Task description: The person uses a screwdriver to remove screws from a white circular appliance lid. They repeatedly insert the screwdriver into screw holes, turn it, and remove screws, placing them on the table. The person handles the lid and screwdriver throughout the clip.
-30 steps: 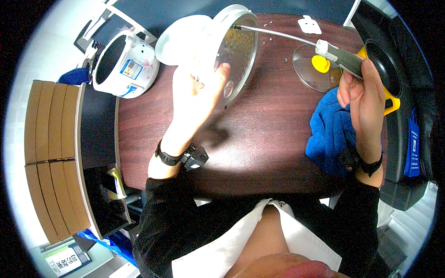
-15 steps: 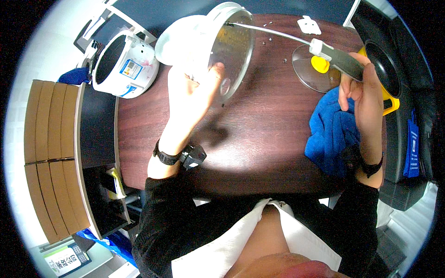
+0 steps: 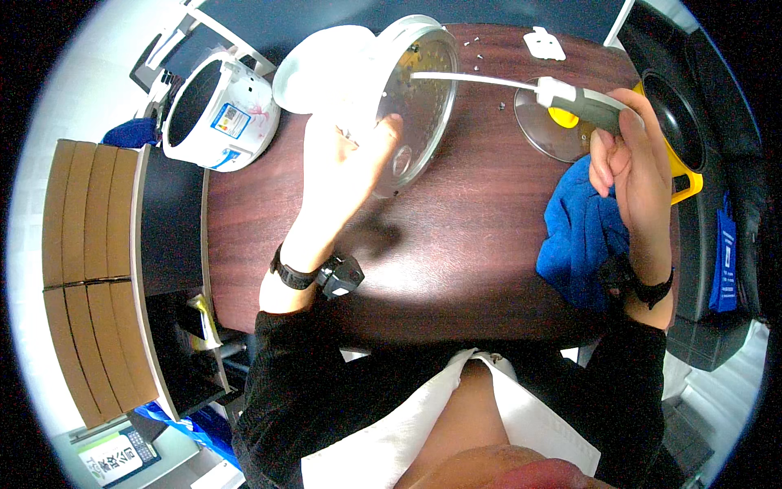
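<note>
My left hand grips a round white rice cooker lid from its left side, thumb on the rim. The lid is raised and tilted, its greyish, spotted inner face turned right. In my right hand is a tool with a grey handle, a white collar and a long thin white shaft. The shaft's tip meets the lid's inner face near its upper part; what kind of tip it has is too small to tell. Behind my left hand lies a round white cover.
The white rice cooker body stands at the left. Several small screw-like bits and a white plate lie at the back. On the right are a glass lid with yellow knob, a blue cloth and a black pan.
The tool's tip has moved down and slightly right across the lid's inner face, and its handle has levelled. The lid has shifted slightly right and down with my left hand.
</note>
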### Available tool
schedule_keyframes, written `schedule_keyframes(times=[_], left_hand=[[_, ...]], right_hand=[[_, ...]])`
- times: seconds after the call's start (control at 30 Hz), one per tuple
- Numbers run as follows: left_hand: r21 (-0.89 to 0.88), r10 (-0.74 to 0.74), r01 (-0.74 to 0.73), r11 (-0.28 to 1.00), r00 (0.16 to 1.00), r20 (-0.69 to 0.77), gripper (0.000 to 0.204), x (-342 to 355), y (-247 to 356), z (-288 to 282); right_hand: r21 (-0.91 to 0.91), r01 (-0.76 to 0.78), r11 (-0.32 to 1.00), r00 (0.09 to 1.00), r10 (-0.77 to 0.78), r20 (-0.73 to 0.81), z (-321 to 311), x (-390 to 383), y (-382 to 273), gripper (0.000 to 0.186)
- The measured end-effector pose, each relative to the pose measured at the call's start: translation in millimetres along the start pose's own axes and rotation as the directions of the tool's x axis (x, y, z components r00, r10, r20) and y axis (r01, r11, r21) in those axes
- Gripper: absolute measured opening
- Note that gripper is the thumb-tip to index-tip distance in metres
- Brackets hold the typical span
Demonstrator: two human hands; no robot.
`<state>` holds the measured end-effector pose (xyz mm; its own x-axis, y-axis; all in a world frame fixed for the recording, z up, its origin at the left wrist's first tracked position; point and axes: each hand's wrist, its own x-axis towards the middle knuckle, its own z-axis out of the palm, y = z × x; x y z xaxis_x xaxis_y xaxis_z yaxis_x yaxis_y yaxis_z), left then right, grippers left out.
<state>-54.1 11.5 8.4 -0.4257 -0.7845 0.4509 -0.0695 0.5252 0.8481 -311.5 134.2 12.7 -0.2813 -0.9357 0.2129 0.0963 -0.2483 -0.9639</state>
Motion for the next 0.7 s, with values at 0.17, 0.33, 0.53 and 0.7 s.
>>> schedule_keyframes(times=[0.17,0.33,0.53,0.7], left_hand=[[0.023,-0.057,0.057,0.998,0.998,-0.013,0.029,0.7,0.0,-4.6],[0.009,-0.045,0.046,0.999,0.999,-0.020,0.030,1.4,4.4,-3.2],[-0.011,-0.027,0.027,1.000,0.999,-0.024,0.031,-0.2,1.3,-0.3],[-0.009,0.045,-0.046,0.999,0.998,-0.037,0.032,1.3,-3.9,0.5]], right_hand=[[0.021,0.068,0.997,0.993,-0.065,-0.100,3.4,1.5,-0.5,0.032],[0.107,0.038,0.994,0.998,-0.033,-0.051,-4.4,3.4,2.3,0.033],[0.185,-0.044,0.982,0.992,0.065,-0.112,4.9,2.0,3.1,0.036],[0.229,-0.094,0.969,0.991,0.114,-0.073,4.0,1.6,5.0,0.039]])
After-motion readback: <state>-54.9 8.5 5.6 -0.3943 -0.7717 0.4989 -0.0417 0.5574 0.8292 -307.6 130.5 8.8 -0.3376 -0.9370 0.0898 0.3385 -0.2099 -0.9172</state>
